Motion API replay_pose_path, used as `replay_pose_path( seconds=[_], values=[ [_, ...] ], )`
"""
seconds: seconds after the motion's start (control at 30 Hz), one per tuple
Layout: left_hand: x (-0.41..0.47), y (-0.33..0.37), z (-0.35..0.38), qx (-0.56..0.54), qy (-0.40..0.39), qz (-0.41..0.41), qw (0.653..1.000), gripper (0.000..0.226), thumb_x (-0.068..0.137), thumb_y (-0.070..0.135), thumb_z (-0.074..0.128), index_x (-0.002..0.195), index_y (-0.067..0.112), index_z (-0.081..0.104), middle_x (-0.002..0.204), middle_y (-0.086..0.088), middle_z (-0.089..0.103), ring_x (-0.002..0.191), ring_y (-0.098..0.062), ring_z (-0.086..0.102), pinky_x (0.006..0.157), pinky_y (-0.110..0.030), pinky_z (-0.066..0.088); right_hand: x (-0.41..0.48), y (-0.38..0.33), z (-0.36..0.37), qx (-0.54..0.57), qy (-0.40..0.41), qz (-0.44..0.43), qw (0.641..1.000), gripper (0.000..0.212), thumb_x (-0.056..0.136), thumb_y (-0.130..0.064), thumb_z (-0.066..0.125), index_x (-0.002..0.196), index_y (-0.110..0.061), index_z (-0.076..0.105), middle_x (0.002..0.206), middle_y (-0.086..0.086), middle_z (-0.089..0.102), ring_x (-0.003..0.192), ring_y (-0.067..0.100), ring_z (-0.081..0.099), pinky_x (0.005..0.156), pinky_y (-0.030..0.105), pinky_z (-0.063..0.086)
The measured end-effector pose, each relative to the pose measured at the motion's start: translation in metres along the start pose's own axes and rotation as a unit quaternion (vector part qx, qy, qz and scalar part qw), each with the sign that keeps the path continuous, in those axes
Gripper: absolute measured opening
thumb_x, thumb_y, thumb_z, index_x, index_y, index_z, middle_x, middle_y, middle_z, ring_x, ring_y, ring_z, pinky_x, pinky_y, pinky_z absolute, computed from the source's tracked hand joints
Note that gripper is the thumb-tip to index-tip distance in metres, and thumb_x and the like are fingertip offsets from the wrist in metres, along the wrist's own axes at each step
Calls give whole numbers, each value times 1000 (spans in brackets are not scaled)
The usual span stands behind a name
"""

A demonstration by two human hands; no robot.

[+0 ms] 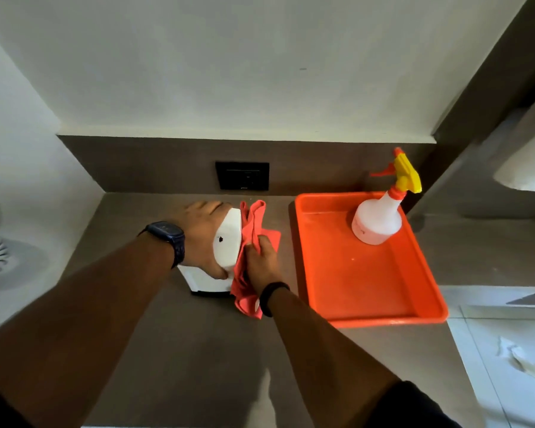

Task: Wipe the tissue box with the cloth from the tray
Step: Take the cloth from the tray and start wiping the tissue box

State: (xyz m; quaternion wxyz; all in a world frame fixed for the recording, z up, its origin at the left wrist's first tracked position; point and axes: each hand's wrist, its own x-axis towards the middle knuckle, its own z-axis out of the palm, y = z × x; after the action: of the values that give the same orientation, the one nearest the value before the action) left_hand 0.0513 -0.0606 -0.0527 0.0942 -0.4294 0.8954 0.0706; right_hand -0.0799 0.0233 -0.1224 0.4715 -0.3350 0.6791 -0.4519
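Observation:
A white tissue box [227,242] stands on the brown counter, left of the orange tray [368,288]. My left hand [203,236] grips the box from its left side and top, fingers wrapped over its far and near ends. My right hand [261,262] holds a crumpled red-orange cloth [254,223] pressed against the box's right side. Part of the cloth hangs below my right wrist. The lower left part of the box is hidden behind my left hand.
A white spray bottle [377,217] with a yellow and orange trigger head stands in the tray's far corner. A black wall socket [242,176] sits on the backsplash behind the box. Crumpled paper [518,358] lies on the white floor at right.

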Motion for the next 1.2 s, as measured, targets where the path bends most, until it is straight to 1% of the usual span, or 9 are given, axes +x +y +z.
replay_pose_path(
  seconds=[0.13,0.2,0.33,0.47,0.57,0.7,0.9,1.03,1.2],
  values=[
    [0,4,-11,-25,-38,8,999,124,26,76,72,134,28,34,133,3,48,120,-23,47,101,-42,44,-3,-11,-3,117,19,-85,989,11,89,0,47,89,0,58,75,9,56,74,17,49,64,22,43],
    [-1,3,-12,-31,-43,10,999,124,27,75,73,136,28,33,135,3,48,121,-23,45,101,-42,44,-2,-16,0,114,37,-91,989,15,89,0,48,83,-8,59,69,-8,49,73,14,47,66,23,41],
    [-3,7,-11,-19,-45,-3,999,135,31,73,77,144,21,24,147,-2,39,132,-26,38,107,-43,40,8,-7,0,-55,-8,38,998,34,93,-13,43,71,-38,37,82,-10,47,89,15,46,80,28,39],
    [-2,10,-13,-27,-47,-5,999,137,32,68,82,145,16,25,148,-6,39,134,-28,38,109,-43,38,6,-4,-2,1,4,-9,1000,31,84,0,45,69,-27,45,83,10,52,79,22,47,78,44,45],
    [-3,9,-13,-39,-47,-5,998,134,28,70,79,142,18,30,144,-4,42,130,-26,40,107,-41,40,2,-4,2,81,33,-59,994,30,87,-3,46,78,-30,55,80,0,56,77,15,50,73,33,42],
    [-2,9,-10,-24,-41,-11,999,139,26,76,70,144,16,28,147,-6,41,131,-28,41,108,-45,40,7,-1,7,-46,44,33,997,23,91,-15,44,108,-12,59,92,2,53,87,18,49,76,30,40],
    [-1,5,-6,-22,-26,-12,999,140,22,80,65,143,19,28,145,-4,44,129,-28,43,106,-45,42,1,-2,-4,-18,5,-8,1000,18,83,2,44,76,-10,55,69,9,53,71,26,50,69,37,42],
    [0,4,-3,-32,-18,-8,999,132,23,78,70,137,21,33,137,-1,48,123,-26,47,102,-44,44,0,-5,4,29,66,-76,995,18,84,0,46,89,-10,60,79,7,56,74,20,50,69,36,42],
    [0,4,-3,-17,-19,-9,1000,139,23,80,66,142,19,29,144,-5,45,128,-28,44,107,-45,42,6,-2,3,-100,55,57,992,23,88,-13,45,104,-10,61,95,15,62,90,29,58,78,33,43]
  ],
)
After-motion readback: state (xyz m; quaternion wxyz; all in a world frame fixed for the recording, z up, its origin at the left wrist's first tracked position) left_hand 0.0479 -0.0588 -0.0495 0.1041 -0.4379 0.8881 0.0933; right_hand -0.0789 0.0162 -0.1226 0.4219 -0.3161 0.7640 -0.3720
